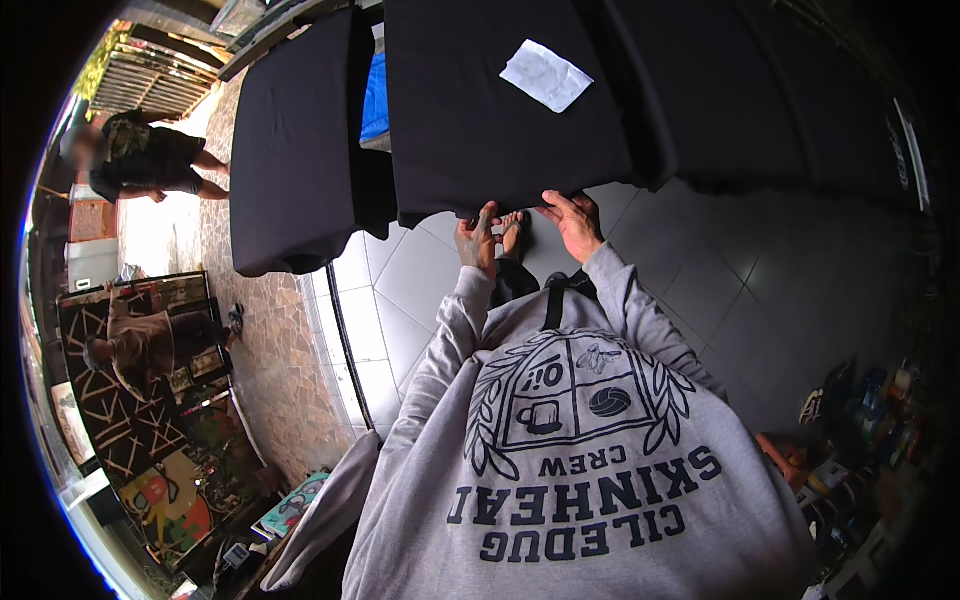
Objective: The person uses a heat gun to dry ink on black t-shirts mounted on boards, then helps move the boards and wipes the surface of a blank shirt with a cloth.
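Black fabric (470, 110) lies smooth over a flat, board-like panel in front of me, its loose hem hanging at the near edge. My left hand (478, 238) pinches that hem near the panel's middle, thumb and fingers together. A short way to the right, my right hand (574, 224) grips the same hem, thumb on top and fingers curled beneath. A creased white paper (547, 76) rests on top of the fabric, toward the far right. What supports the fabric underneath is hidden.
Another black-covered panel (290, 150) stands to the left, with more dark cloth (740, 100) to the right. Something blue (375, 98) shows in the left gap. Two people, one standing (150, 155) and one farther down (150, 345), are at left. Assorted items (840, 460) crowd the lower right.
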The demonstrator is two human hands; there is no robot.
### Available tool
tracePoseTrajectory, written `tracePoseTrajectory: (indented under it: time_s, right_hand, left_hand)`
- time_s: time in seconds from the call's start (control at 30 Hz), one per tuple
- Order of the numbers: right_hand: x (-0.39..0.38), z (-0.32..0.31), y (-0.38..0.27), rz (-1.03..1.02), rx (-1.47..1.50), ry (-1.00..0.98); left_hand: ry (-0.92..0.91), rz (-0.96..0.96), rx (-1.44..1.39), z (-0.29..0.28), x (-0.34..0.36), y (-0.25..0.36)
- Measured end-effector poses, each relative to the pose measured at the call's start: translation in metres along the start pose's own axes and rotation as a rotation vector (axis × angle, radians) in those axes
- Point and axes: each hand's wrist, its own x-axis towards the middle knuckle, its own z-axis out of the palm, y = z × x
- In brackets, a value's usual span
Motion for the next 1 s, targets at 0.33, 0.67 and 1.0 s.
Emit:
tracePoseTrajectory:
  time_s: [0.33,0.67,1.0]
  right_hand:
    - [-0.001,0.001,-0.012,0.167,-0.018,0.017]
    - [-0.010,0.027,-0.099,0.347,-1.069,-0.359]
    - [0.157,0.085,-0.141,-0.860,-1.951,-0.608]
  left_hand:
    - [-0.026,-0.165,-0.083,-0.002,0.005,-0.009]
    - [-0.175,-0.350,-0.159,-0.003,0.010,0.000]
    - [-0.458,-0.389,0.016,-0.033,0.030,-0.009]
